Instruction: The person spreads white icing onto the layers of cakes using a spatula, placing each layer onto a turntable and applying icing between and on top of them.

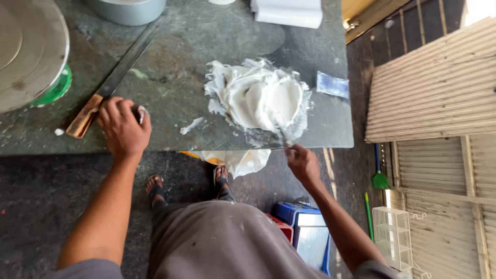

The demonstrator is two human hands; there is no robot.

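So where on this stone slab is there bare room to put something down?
Bare stone lies between the left hand and the white paste mound, broken only by a small smear. More lies behind the mound, toward the metal pot and white block. Crowded: the left side, with the long knife and round turntable, and the mound near the right hand.

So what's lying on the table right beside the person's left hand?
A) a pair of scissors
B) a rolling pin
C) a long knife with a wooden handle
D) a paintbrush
C: a long knife with a wooden handle lies on the grey table, its handle right beside the left hand.
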